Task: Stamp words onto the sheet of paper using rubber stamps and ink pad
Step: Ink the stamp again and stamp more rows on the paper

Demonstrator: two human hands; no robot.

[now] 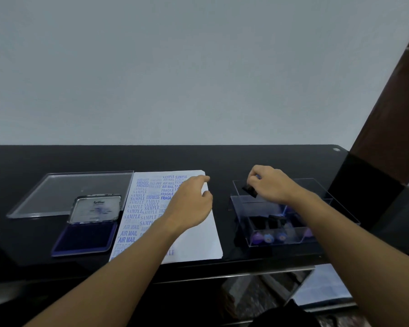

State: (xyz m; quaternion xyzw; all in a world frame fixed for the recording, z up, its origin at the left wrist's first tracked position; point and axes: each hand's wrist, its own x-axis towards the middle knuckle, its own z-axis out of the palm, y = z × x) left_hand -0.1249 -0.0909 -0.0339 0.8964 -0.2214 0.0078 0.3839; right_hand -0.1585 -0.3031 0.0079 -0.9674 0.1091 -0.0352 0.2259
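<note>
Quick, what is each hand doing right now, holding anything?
Left hand: open, fingers loosely curled, empty, over the white stamped paper sheet.
Right hand: gripping a black rubber stamp over the clear plastic box.

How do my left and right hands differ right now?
The left hand holds nothing, fingers loosely curled; the right hand pinches a black stamp. The left hand is over the paper; the right hand is over the clear box. Both are bare and reach out above the black table.

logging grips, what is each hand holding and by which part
The right hand grips a rubber stamp by its handle end. The left hand holds nothing, over the sheet of paper.
</note>
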